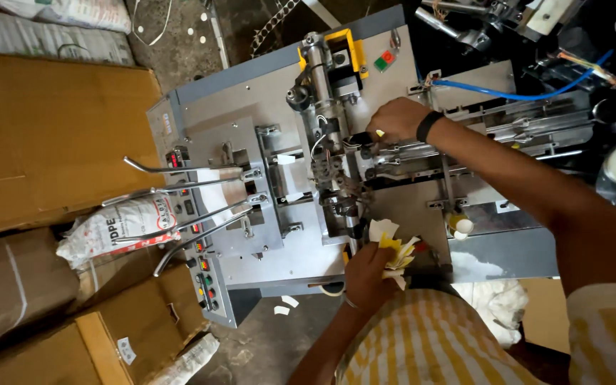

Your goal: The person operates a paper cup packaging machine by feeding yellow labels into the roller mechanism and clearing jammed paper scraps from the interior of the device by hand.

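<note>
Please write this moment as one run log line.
left hand: holds paper pieces | right hand: on machine mechanism

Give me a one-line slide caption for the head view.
Left hand holds crumpled white-and-yellow paper scraps while right hand reaches into the grey metal machine.

Right arm extended forward from the lower right, elbow nearly straight, a dark band at the wrist; right hand (pixel 397 118) turned palm down, fingers curled in a pinch. Left arm bent close to the body; left hand (pixel 367 276) closed in a fist, knuckles upward.
</note>
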